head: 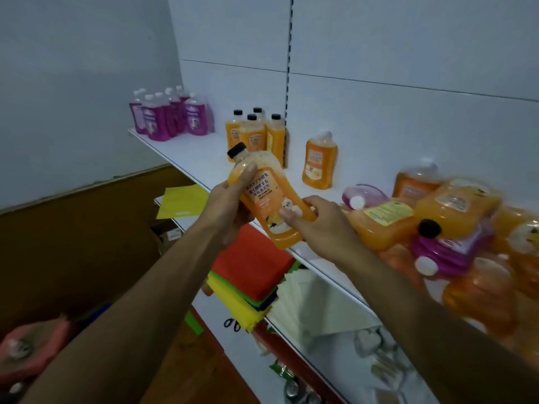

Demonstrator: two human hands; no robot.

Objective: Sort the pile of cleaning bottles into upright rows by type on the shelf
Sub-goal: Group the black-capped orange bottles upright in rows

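Both hands hold an orange black-capped bottle (264,196) tilted above the front edge of the white shelf (201,161). My left hand (230,199) grips its upper body, thumb near the neck. My right hand (318,225) grips its bottom end. A pile of orange and purple bottles (443,228) lies jumbled at the right. Upright on the shelf stand several purple bottles (172,118) at the far left, several orange black-capped bottles (256,132) in the middle, and one orange clear-capped bottle (320,161).
Below the shelf, a lower shelf holds stacks of coloured sheets (253,269), white paper (318,304) and a yellow sheet (180,201). A pink object (32,348) lies at the bottom left. The white back panel (379,112) rises behind the bottles.
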